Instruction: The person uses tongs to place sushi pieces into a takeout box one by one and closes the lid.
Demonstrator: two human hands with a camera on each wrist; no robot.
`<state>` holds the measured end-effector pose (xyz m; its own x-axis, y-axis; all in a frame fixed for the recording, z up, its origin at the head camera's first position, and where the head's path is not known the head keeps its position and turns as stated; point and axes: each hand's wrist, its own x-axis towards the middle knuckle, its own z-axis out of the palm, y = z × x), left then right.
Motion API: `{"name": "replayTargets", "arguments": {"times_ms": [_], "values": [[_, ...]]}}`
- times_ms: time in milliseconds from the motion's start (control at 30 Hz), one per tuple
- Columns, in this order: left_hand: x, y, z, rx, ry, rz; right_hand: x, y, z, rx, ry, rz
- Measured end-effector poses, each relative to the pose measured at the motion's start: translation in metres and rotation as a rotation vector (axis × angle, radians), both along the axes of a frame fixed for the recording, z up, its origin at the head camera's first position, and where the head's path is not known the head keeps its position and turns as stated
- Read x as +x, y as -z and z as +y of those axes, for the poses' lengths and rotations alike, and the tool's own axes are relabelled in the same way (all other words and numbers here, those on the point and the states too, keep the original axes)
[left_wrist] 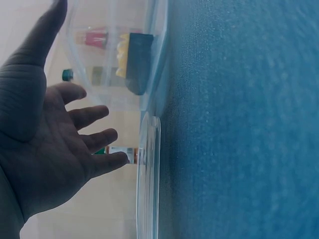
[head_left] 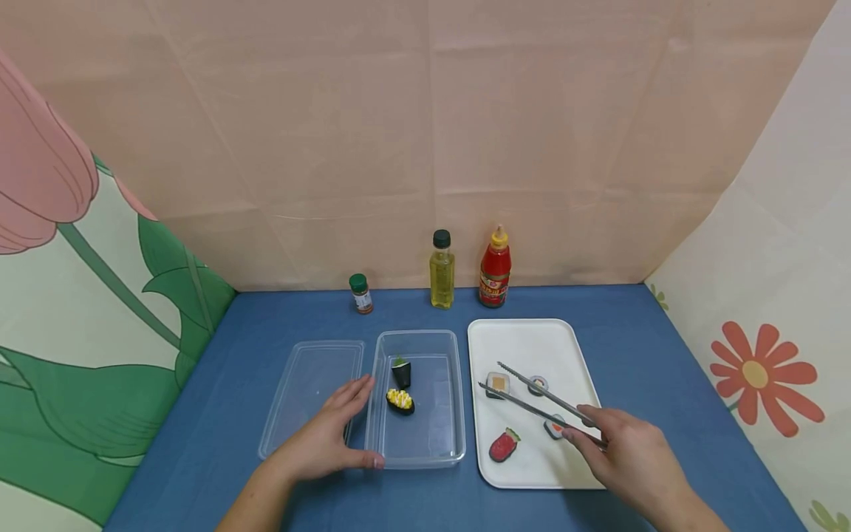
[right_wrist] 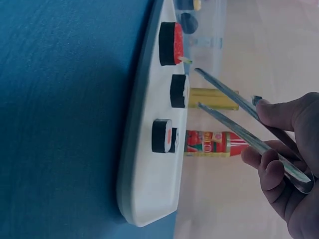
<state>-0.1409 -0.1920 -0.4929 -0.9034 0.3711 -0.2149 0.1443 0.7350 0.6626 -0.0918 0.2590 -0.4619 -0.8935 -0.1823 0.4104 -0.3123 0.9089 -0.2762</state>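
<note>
My right hand (head_left: 634, 454) grips metal tongs (head_left: 555, 403), their two arms spread apart over the white tray (head_left: 578, 362). The tong tips hang above a square sushi piece (head_left: 497, 384), with nothing between them. Also on the tray are a small round roll (head_left: 538, 385), an orange-centred roll (head_left: 554, 426) partly behind the tongs, and a red-topped piece (head_left: 504, 445). My left hand (head_left: 332, 436), fingers spread, is at the left side of the clear plastic container (head_left: 452, 443). Inside that container lie a yellow-topped sushi piece (head_left: 400, 401) and a dark cone-shaped one (head_left: 402, 373).
The clear lid (head_left: 299, 384) lies flat left of the container, partly behind my left hand. Along the back stand a small green-capped spice jar (head_left: 361, 294), an oil bottle (head_left: 442, 270) and a red sauce bottle (head_left: 495, 270). A cloth wall rises behind them.
</note>
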Motion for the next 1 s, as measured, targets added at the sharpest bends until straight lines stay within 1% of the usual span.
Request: {"name": "replayTargets", "arguments": {"times_ms": [200,400,467,600,1000], "values": [[-0.0002,0.0009,-0.0001,0.0,-0.004,-0.001,0.0003,0.0046,0.0026,0.019,0.016,-0.048],[-0.0005,0.0021,-0.0011,0.001,-0.007,-0.01,-0.0003,0.0067,0.0032,0.021,0.02,-0.107],[-0.0007,0.0021,-0.0011,0.005,-0.005,-0.01,0.0001,0.0072,0.0033,0.02,0.02,-0.114],[-0.0013,0.0025,-0.0008,0.012,-0.001,-0.009,0.0006,0.0087,0.0045,0.025,0.004,-0.09],[-0.0015,0.0015,-0.0003,0.013,-0.005,-0.021,-0.0003,0.0101,0.0083,0.06,-0.034,0.038]]}}
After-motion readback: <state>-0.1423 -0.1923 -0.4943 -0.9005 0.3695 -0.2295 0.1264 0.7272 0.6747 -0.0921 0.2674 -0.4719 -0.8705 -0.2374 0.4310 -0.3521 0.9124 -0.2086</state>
